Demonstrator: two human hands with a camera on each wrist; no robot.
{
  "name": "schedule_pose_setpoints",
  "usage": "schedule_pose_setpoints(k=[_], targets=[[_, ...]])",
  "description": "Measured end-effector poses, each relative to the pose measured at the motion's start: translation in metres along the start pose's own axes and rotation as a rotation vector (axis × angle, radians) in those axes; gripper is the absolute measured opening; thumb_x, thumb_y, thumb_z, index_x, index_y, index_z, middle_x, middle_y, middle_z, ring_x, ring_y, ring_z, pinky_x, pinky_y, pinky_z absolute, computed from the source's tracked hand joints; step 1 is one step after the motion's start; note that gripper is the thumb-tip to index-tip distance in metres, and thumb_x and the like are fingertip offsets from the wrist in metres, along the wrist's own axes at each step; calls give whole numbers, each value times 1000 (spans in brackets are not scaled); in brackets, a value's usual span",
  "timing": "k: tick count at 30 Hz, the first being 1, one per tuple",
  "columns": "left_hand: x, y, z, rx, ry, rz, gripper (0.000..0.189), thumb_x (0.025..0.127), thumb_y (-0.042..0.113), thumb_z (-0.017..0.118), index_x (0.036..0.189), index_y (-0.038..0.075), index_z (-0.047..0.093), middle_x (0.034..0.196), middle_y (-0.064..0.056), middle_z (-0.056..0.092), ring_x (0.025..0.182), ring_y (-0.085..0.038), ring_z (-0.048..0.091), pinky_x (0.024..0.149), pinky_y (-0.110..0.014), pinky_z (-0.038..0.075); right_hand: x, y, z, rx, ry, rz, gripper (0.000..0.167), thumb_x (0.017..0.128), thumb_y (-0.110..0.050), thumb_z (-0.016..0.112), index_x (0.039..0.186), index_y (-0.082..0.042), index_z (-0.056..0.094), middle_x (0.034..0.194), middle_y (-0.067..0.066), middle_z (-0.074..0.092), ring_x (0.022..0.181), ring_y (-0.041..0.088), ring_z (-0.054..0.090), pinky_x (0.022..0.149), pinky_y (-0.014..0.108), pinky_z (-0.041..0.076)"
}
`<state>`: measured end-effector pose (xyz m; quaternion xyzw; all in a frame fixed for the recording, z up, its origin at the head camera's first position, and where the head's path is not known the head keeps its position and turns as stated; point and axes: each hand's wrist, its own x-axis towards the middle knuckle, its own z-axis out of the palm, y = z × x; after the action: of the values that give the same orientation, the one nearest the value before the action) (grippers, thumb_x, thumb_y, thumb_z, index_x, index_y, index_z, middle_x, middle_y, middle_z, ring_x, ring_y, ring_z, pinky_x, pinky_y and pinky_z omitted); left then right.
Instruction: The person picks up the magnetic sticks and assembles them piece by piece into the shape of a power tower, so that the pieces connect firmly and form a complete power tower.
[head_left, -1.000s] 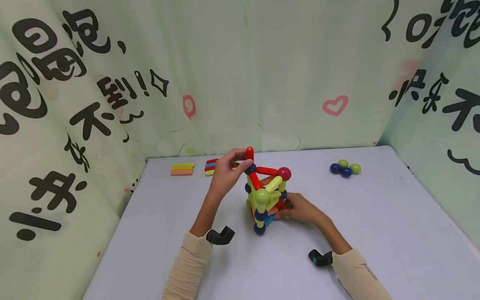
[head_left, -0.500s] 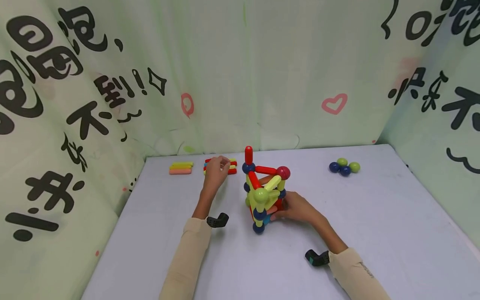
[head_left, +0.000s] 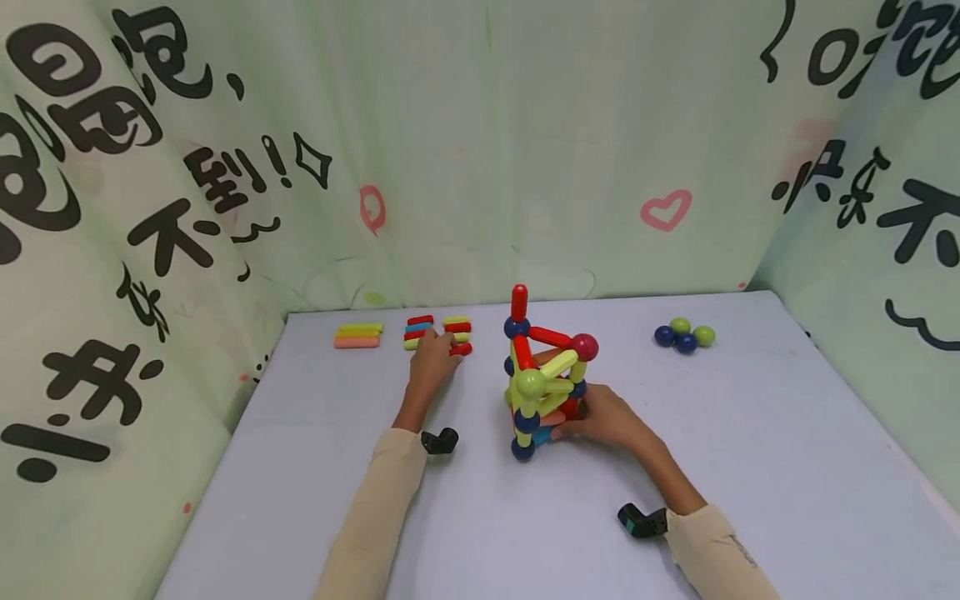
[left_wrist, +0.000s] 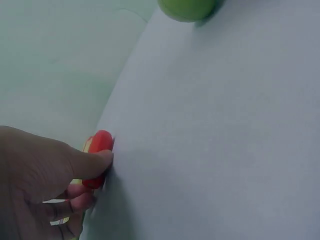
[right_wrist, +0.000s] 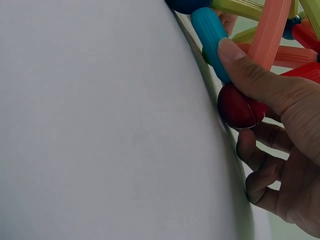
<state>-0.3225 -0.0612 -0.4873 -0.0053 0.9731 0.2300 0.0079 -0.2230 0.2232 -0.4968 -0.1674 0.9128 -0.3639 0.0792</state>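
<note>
A many-coloured frame of magnetic rods and balls (head_left: 531, 383) stands mid-table in the head view, a red rod (head_left: 519, 302) upright on its top. Low on its right side, my right hand (head_left: 611, 415) holds it. In the right wrist view, that thumb lies on a blue rod (right_wrist: 210, 42) beside a dark red ball (right_wrist: 240, 106). To the left of the frame, my left hand (head_left: 432, 362) is at the loose rods and pinches a short red rod (left_wrist: 101, 142) between thumb and fingers. Part of the frame's base is hidden behind the right fingers.
Short rods in red, blue and yellow-green (head_left: 457, 327) lie in two stacks around the left fingertips. Farther left are yellow and orange rods (head_left: 358, 336). Several blue and green balls (head_left: 686, 343) sit at the back right. A curtain (head_left: 450, 167) rises behind the table.
My left hand has left the frame's top, moved left to the loose rods and now pinches a red one. The frame has shifted slightly right, still held by my right hand.
</note>
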Motion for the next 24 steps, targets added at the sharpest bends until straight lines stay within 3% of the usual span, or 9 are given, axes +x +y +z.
schedule_pose_setpoints(k=[3, 5, 9, 13, 16, 19, 24], targets=[[-4, 0, 1, -18, -1, 26, 30, 87, 21, 74, 113, 7, 67, 118, -14, 56, 109, -24, 55, 87, -38, 57, -3, 5, -2, -10, 37, 48, 57, 73, -36, 85, 118, -12, 59, 93, 1, 66, 81, 18, 56, 68, 32, 50], [-8, 1, -1, -96, 26, 49, 30, 87, 21, 74, 111, 5, 68, 113, -14, 58, 104, -24, 55, 84, -37, 57, -4, 6, -3, -15, 62, 68, 56, 74, -37, 85, 116, -11, 59, 88, 2, 65, 77, 18, 55, 64, 30, 47], [-19, 12, -15, -440, 85, 138, 33, 89, 24, 73, 113, 3, 68, 107, -13, 64, 97, -24, 59, 79, -33, 55, -3, 5, -2, -6, 124, 62, 57, 74, -37, 85, 118, -11, 60, 94, 3, 69, 83, 17, 60, 69, 31, 50], [-39, 32, -41, -852, 74, 238, 36, 89, 30, 72, 117, 8, 65, 110, -10, 66, 101, -23, 62, 81, -27, 55, 0, -4, 2, 35, 161, 17, 60, 75, -32, 85, 124, -9, 57, 109, 8, 71, 97, 22, 65, 84, 40, 55], [-56, 50, -61, -1030, 53, 337, 36, 90, 28, 71, 119, 9, 62, 114, -10, 66, 105, -22, 63, 85, -26, 55, 2, -11, 3, 46, 171, 5, 60, 77, -30, 84, 126, -7, 56, 113, 11, 69, 102, 25, 65, 89, 47, 54], [-71, 64, -75, -1040, 51, 471, 33, 92, 20, 69, 121, 6, 61, 115, -13, 66, 107, -23, 63, 88, -27, 54, 4, -16, 5, 30, 173, 3, 59, 78, -28, 83, 126, -7, 55, 114, 11, 69, 102, 26, 64, 90, 48, 53], [-85, 73, -84, -895, 70, 633, 31, 91, 11, 69, 120, 2, 62, 113, -13, 67, 105, -22, 62, 84, -31, 54, 4, -19, 7, 50, 160, -8, 64, 79, -25, 82, 132, -10, 51, 122, 11, 66, 112, 29, 63, 97, 51, 50]])
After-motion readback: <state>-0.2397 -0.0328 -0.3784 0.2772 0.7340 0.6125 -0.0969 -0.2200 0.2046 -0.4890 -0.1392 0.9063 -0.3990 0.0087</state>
